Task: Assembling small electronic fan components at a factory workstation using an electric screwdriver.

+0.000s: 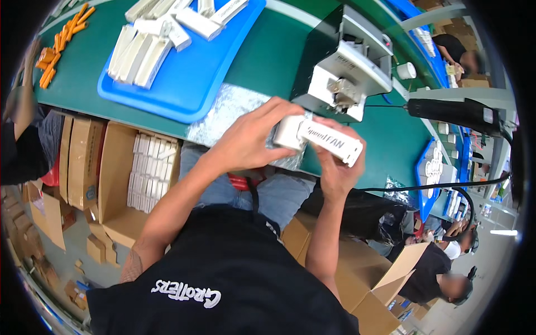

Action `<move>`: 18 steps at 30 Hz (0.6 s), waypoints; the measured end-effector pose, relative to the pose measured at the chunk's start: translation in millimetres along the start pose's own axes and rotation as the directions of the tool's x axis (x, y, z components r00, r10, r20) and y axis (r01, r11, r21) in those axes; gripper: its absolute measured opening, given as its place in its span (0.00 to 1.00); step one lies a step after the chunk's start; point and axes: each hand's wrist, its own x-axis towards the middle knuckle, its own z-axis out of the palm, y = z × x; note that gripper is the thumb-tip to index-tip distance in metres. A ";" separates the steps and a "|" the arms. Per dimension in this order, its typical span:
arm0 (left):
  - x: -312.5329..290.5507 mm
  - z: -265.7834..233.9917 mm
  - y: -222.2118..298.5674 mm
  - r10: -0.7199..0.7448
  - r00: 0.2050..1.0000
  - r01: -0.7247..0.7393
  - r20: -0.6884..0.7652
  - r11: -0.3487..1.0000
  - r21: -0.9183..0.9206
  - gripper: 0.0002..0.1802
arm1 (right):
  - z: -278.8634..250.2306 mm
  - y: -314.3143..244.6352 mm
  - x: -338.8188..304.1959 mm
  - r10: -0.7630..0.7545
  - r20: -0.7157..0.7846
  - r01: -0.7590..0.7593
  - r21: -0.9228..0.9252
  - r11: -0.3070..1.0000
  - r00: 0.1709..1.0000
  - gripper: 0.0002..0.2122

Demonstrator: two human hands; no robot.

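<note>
A white handheld fan (328, 142) with a boxy handle and a rounded head is held up between my two hands, above the near edge of the green table. My left hand (254, 137) curls its thumb and fingers around the rounded head. Around the far end of the handle, my right hand (341, 174) is closed, its fingers partly hidden behind the part. Below the hands, a silvery sheet (226, 106) lies on the table. Just beyond them stands a black and white screw feeder (357, 67).
At the far left, a blue tray (178, 103) bears several white casings (146, 56); orange pieces (56, 53) lie beside it. An electric screwdriver (452, 111) hangs at the right, its black cable (435, 184) crossing nearby. Cardboard boxes (120, 190) stand below the table. Other people work at right and left.
</note>
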 end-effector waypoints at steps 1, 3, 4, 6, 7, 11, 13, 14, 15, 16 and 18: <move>-2.0 1.9 -0.1 0.042 0.999 -0.041 -0.014 0.999 0.023 0.37 | -1.4 -2.8 -2.9 0.014 -0.020 -0.014 0.008 1.000 1.000 0.23; -3.4 3.1 -1.0 0.036 0.999 -0.036 -0.011 0.999 0.022 0.38 | -0.9 -5.9 -1.8 -0.006 0.006 0.007 -0.019 1.000 1.000 0.23; -2.3 4.5 -3.0 0.045 0.999 -0.044 -0.016 0.999 0.020 0.38 | -3.0 -2.7 0.3 -0.081 0.033 0.081 -0.021 0.996 0.996 0.23; 0.5 2.2 -5.5 0.051 0.999 -0.051 -0.014 0.998 0.025 0.38 | -7.9 0.3 2.9 -0.024 0.020 0.023 0.038 0.999 1.000 0.23; 1.1 3.3 -5.3 0.062 0.998 -0.062 -0.021 0.998 0.029 0.38 | -12.3 1.4 3.1 0.024 0.045 -0.027 0.073 0.997 0.999 0.23; 2.4 6.1 -0.9 0.045 0.999 -0.045 0.012 0.999 0.018 0.38 | -17.4 -0.8 1.4 -0.013 0.061 0.010 0.057 0.998 0.998 0.23; -0.5 6.0 1.7 0.041 0.999 -0.041 0.002 0.999 0.034 0.40 | -19.0 -2.4 -0.1 0.072 0.074 -0.075 0.036 0.997 0.995 0.23; -1.4 3.0 9.2 -0.014 0.999 0.014 0.038 1.000 0.007 0.42 | -17.6 -4.9 0.0 0.101 0.096 -0.104 0.023 0.994 0.990 0.23; -4.0 2.3 7.0 0.014 0.999 -0.014 0.051 1.000 0.008 0.42 | -18.2 -5.5 -3.1 0.084 0.139 -0.085 -0.003 0.996 0.987 0.23; -6.0 2.5 6.4 0.037 0.997 -0.037 0.065 0.999 0.008 0.42 | -18.1 -5.1 -6.2 0.073 0.182 -0.070 -0.026 0.997 0.981 0.22; -2.9 5.1 8.8 0.030 0.998 -0.030 0.050 1.000 0.005 0.41 | -16.5 -1.2 -1.0 -0.032 0.171 0.041 -0.048 0.998 0.985 0.23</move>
